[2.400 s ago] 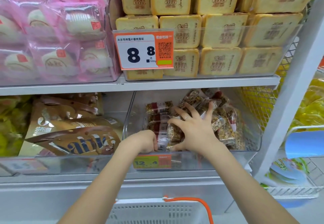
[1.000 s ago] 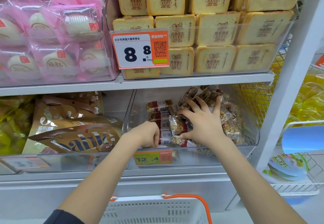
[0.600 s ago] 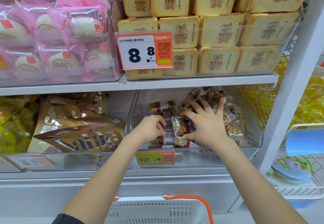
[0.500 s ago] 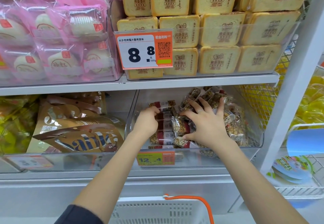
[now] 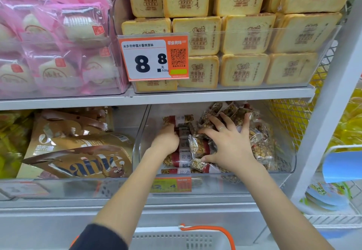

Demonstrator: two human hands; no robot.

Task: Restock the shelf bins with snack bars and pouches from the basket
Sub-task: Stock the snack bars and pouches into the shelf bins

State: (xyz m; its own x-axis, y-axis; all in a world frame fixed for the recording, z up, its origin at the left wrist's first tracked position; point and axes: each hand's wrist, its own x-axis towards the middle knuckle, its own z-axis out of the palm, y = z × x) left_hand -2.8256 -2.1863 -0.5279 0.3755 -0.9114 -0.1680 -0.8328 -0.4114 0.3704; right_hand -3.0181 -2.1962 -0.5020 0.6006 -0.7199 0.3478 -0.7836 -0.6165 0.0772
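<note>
Both hands are inside the clear plastic bin (image 5: 282, 163) at centre right of the frame, on the lower shelf. The right hand (image 5: 229, 148) lies flat with fingers spread wide, pressing on a loose heap of clear-wrapped nut and grain bars (image 5: 260, 144); a ring shows on one finger. The left hand (image 5: 166, 140) sits just left of it with its fingers curled against a neat column of bars with red-and-white bands (image 5: 183, 154); whether it actually pinches one cannot be told, as the fingertips are hidden and blurred. The band print is too small to read. On the bin's front hangs an orange and green price tag (image 5: 170, 184), blurred, showing what looks like "2 .4". In the upper centre a larger orange-bordered tag (image 5: 153, 58) reads "8.8 元 500g" with "米多奇烤馍片香烤原味", "零食有鸣" and a QR code; behind it stand stacked toast-shaped yellow packs (image 5: 244, 34) stamped "烤香馍片". The upper left holds pink-wrapped white buns (image 5: 58, 54) with red seals. At lower left lies a tan pouch (image 5: 78, 159) with large blue lettering, only partly legible. At the bottom edge sits the white basket (image 5: 176, 240) with an orange handle (image 5: 207, 230).
</note>
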